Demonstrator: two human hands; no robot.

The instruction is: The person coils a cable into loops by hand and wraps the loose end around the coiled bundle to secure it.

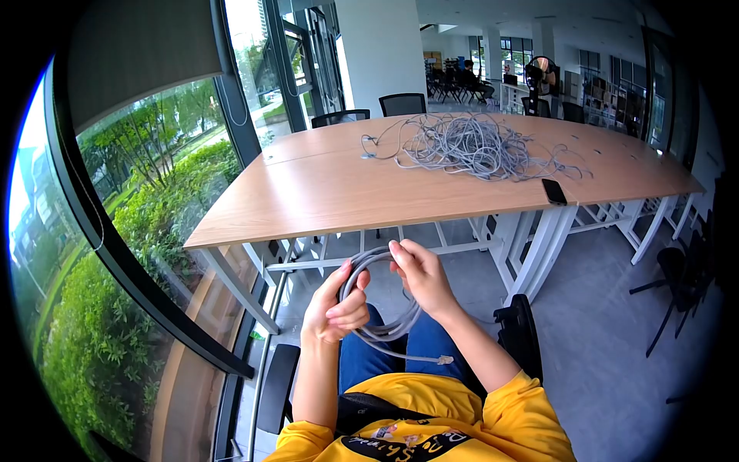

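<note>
A grey network cable point(402, 326), wound into a round coil, hangs between my two hands above my lap. My left hand point(336, 306) is closed around the coil's left side, its fingers wrapped over several loops. At the top right of the coil, my right hand point(419, 275) pinches the cable between thumb and fingers. One cable end with a clear plug point(445, 359) sticks out low on the right, over my thighs. On the wooden table point(308, 192) ahead lies a large tangled heap of grey cables point(477, 146), apart from both hands.
A black phone point(553, 192) lies at the table's near edge, right of the heap. Black chairs point(402, 104) stand behind the table, another point(681, 269) at right. My chair's armrests point(279, 387) flank me. Windows line the left side. A fan point(541, 75) and a seated person point(471, 79) are farther back.
</note>
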